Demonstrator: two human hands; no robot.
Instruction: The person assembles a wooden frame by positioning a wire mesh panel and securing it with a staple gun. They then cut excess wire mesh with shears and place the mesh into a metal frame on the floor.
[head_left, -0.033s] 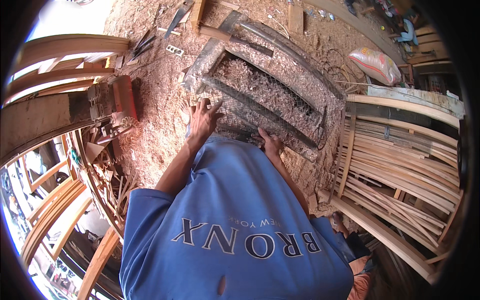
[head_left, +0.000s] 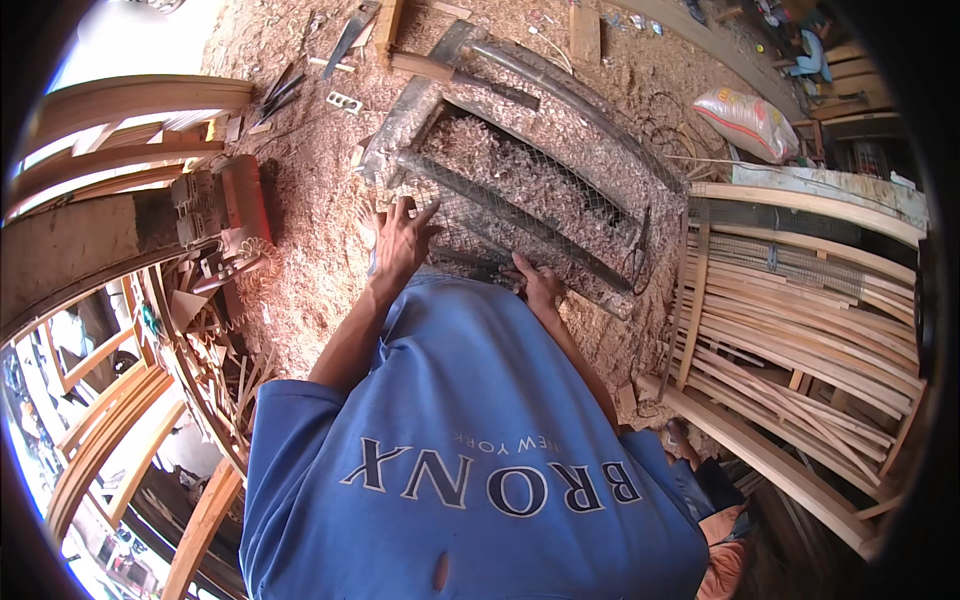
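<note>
A long curved frame covered with wire mesh point(head_left: 560, 190) lies on ground thick with wood shavings, and shavings sit on the mesh too. My left hand point(head_left: 400, 240) rests flat on the frame's near left corner with its fingers spread. My right hand point(head_left: 537, 285) curls over the frame's near edge, a little to the right. My blue shirt point(head_left: 470, 450) hides both forearms past the elbows and the ground just in front of me.
Curved wooden arches point(head_left: 130, 110) stack up on the left beside a red machine point(head_left: 235, 200). Bent wooden slats point(head_left: 800, 330) pile on the right. A filled sack point(head_left: 750, 120) lies at the far right, and hand tools point(head_left: 350, 40) lie on the sawdust beyond the frame.
</note>
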